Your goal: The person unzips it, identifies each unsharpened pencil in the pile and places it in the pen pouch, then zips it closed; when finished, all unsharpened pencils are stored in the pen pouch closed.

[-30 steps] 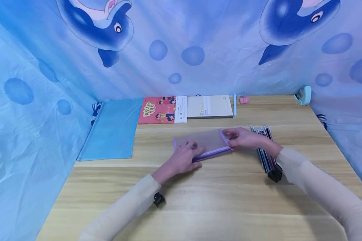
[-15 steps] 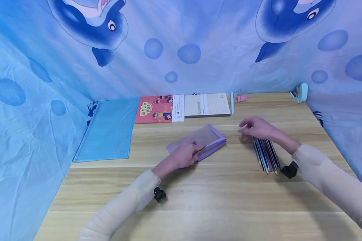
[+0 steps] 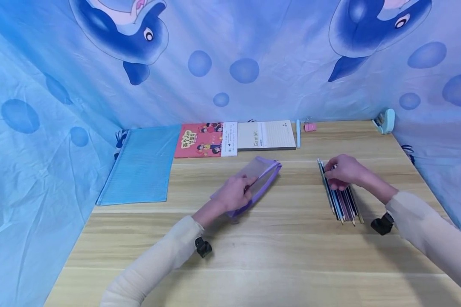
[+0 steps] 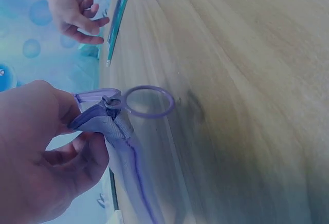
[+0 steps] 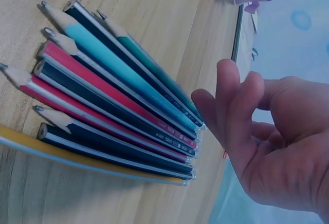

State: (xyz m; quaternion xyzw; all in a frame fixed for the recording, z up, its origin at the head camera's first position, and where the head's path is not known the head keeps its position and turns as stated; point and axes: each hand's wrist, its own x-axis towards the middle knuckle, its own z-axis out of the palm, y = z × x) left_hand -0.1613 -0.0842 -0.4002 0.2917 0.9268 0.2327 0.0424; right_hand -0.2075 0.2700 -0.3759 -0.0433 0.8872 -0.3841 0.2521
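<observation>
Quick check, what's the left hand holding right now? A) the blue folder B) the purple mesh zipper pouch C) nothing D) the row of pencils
B: the left hand pinches the purple mesh zipper pouch at its zipper end, with the ring pull showing in the left wrist view, while the right hand hovers over the pencils without gripping them.

A blue mesh folder (image 3: 140, 164), red book (image 3: 201, 140), notepad (image 3: 266, 135) and stapler (image 3: 385, 120) lie on the table (image 3: 276, 256).

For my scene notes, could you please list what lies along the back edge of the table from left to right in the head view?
Blue mesh pouch → red book → Gambit notepad → light blue pen → pink binder clip → teal stapler.
</observation>
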